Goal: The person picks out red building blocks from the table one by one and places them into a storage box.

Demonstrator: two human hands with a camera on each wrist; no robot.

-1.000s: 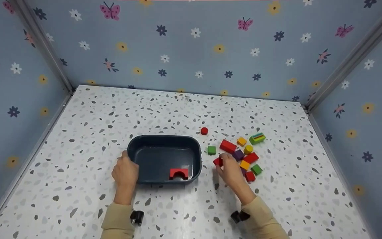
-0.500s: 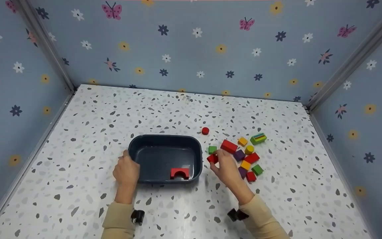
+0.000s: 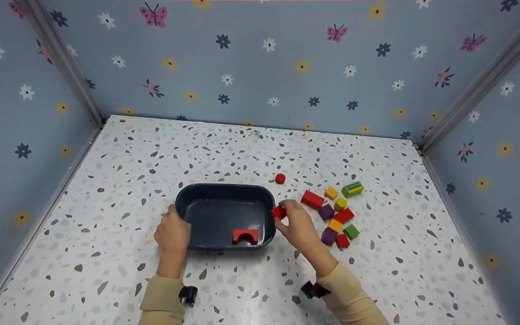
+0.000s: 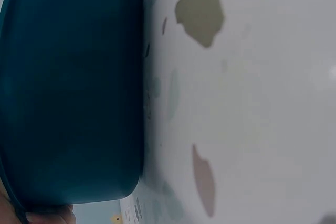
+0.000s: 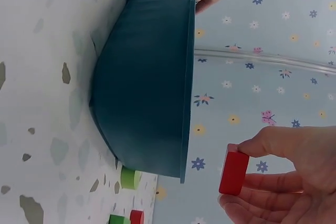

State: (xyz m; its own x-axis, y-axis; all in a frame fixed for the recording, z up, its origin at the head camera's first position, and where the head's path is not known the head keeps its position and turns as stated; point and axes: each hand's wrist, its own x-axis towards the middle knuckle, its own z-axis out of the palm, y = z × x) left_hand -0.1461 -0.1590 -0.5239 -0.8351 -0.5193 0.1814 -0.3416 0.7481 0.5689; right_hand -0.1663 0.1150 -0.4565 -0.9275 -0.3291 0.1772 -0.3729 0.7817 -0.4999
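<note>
A dark blue rectangular tub (image 3: 224,248) stands on the speckled table. My left hand (image 3: 173,230) grips its left rim, fingers curled over the edge; the left wrist view shows the fingertips (image 4: 52,216) under that rim. Inside the tub, near the front right, lies a red arch block (image 3: 245,235). Between thumb and fingers, my right hand (image 3: 297,225) pinches a small red block (image 5: 234,170), raised at the tub's right rim. In the head view a green block is mostly hidden behind the right hand.
Right of the tub lie several loose blocks, among them a long red block (image 3: 312,199), a yellow cylinder (image 3: 340,204), a purple block (image 3: 329,236) and a striped green block (image 3: 353,188). A red cylinder (image 3: 280,178) sits past the tub's back right corner. Patterned walls enclose the table.
My right hand has carried the red block leftward from beside the loose blocks to the tub's right rim. The left hand has stayed on the left rim.
</note>
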